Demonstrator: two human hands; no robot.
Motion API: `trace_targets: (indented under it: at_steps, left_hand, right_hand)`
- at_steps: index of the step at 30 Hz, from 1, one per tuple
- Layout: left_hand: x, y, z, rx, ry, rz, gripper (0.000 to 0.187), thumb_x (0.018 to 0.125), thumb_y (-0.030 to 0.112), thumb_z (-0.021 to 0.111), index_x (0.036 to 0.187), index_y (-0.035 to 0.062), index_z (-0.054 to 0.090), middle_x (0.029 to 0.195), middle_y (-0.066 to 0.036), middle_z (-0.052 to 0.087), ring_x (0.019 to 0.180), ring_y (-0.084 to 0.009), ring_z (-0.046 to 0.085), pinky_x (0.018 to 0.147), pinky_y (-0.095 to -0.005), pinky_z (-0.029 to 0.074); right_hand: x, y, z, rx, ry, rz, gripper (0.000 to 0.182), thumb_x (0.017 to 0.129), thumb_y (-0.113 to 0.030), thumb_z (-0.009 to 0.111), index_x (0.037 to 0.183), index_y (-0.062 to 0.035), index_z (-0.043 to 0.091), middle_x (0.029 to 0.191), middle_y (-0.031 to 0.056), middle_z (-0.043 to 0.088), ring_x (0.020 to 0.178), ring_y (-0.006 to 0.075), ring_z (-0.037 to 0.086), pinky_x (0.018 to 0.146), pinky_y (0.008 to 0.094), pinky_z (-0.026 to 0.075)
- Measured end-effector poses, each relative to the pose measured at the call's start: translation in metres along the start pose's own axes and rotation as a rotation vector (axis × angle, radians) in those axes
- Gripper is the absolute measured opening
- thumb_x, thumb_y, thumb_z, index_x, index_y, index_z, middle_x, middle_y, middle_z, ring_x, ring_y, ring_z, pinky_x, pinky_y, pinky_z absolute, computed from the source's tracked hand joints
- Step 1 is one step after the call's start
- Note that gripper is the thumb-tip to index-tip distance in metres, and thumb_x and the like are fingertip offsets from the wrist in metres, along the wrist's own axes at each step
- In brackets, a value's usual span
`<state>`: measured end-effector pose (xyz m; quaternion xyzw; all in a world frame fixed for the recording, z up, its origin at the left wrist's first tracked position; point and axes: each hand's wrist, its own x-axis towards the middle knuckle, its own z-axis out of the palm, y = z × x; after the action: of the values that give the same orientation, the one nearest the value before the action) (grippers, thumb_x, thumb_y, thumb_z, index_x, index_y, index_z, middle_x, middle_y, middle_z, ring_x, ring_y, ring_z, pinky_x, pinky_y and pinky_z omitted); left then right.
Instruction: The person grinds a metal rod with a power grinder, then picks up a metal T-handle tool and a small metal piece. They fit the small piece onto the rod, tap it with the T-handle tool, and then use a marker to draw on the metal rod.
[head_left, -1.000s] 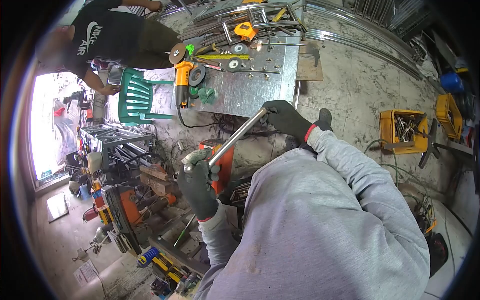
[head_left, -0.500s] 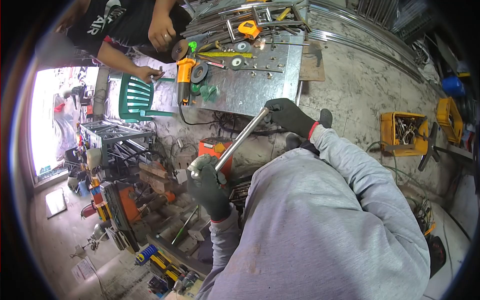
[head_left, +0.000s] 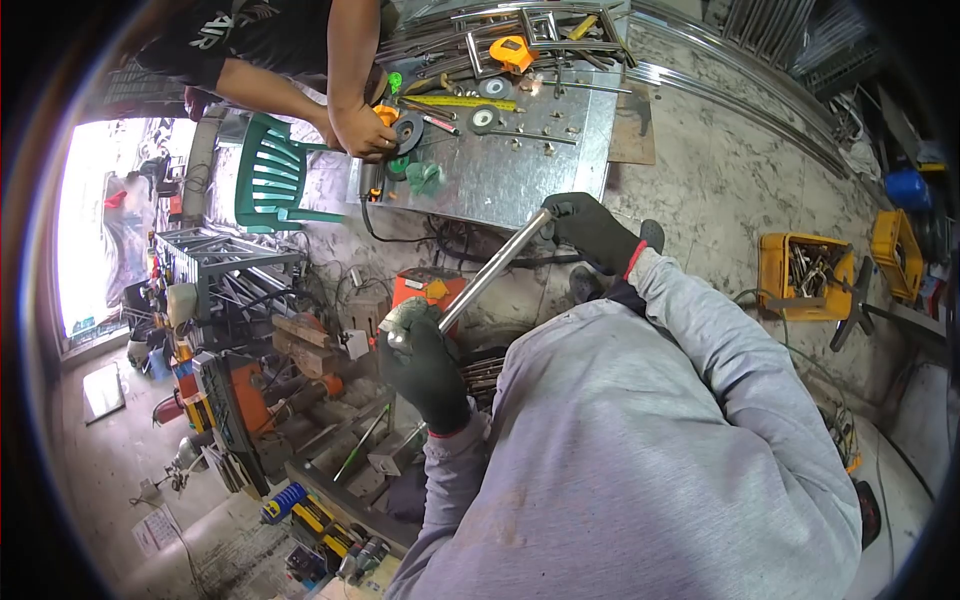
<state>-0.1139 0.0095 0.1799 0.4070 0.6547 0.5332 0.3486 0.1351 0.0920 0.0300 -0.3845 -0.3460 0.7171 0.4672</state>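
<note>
A shiny metal tube (head_left: 492, 268) slants between my two gloved hands. My left hand (head_left: 425, 375), in a dark glove with a red cuff, is closed around its lower end. A greyish wadded cloth (head_left: 408, 314) shows at the fingers of that same hand. The fingers of my right hand (head_left: 588, 232), gloved alike, are wrapped about the tube's upper end, close to the front edge of the metal worktable (head_left: 500, 190). Part of each end is hidden by the gloves.
Across the table a co-worker's hands (head_left: 362, 132) cover most of an orange angle grinder (head_left: 370, 180). Grinding discs (head_left: 484, 120), a tape measure (head_left: 512, 53) and metal frames lie there. A green chair (head_left: 272, 180) stands left, an orange box (head_left: 428, 285) below, yellow crates (head_left: 808, 275) right.
The co-worker's hands have come together over the grinder, which they now largely cover. My hands keep their hold on the tube; the whole view has shifted slightly.
</note>
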Motion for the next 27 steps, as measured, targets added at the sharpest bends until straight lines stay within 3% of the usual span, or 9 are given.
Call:
trace_targets:
  at_steps: [22,27]
  left_hand:
    - [0.002,-0.017,0.003,0.023,0.055,0.058,0.020,0.099,0.000,0.057,0.112,-0.0037,0.071,0.086,-0.006,0.070,0.060,-0.0086,0.057,0.051,-0.0236,0.043]
    - [-0.003,-0.023,0.006,-0.044,0.111,-0.033,0.021,0.099,0.000,0.058,0.115,-0.0051,0.070,0.090,-0.008,0.072,0.064,-0.0101,0.061,0.054,-0.0236,0.046]
  right_hand:
    - [0.008,0.013,-0.011,0.095,0.011,0.060,0.016,0.093,0.009,0.065,0.105,0.0029,0.073,0.091,0.0075,0.074,0.079,0.0141,0.069,0.070,0.0289,0.059]
    - [0.008,0.014,-0.014,0.102,-0.001,0.087,0.018,0.093,0.008,0.066,0.107,0.0020,0.074,0.095,0.0077,0.075,0.083,0.0146,0.072,0.073,0.0286,0.061]
